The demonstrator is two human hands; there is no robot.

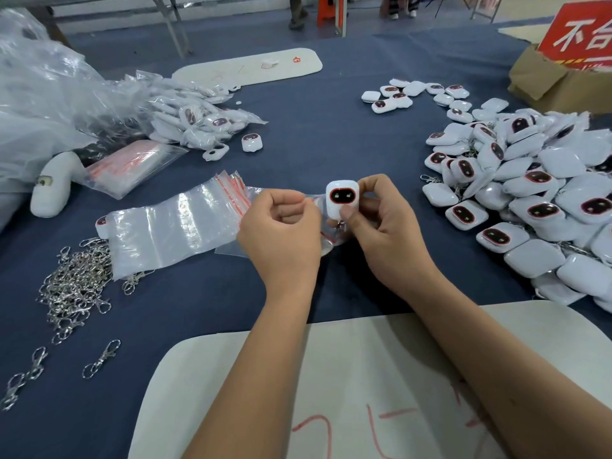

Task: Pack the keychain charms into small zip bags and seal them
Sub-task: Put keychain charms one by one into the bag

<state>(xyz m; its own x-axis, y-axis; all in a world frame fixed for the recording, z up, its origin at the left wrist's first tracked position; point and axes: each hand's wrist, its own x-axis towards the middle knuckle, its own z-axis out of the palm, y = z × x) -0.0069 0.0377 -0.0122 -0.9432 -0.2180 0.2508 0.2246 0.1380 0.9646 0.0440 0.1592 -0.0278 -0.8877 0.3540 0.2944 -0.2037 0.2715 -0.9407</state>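
Note:
My right hand (377, 223) pinches a white square charm (342, 198) with a dark red-rimmed face, held upright over the table's middle; its metal clasp hangs below. My left hand (281, 226) pinches the mouth of a small clear zip bag (326, 241) right beside the charm. The bag's lower part hangs under both hands. A stack of empty zip bags (172, 223) with red seal strips lies just left of my left hand. A big heap of loose charms (536, 193) covers the right side of the blue table (314, 137).
Bagged charms (198, 117) pile up at the far left beside crumpled clear plastic (43, 94). Metal clasps (76, 279) lie scattered at the near left. A white mat (331, 376) sits at the near edge, another white mat (251, 66) far back, a cardboard box (556, 81) top right.

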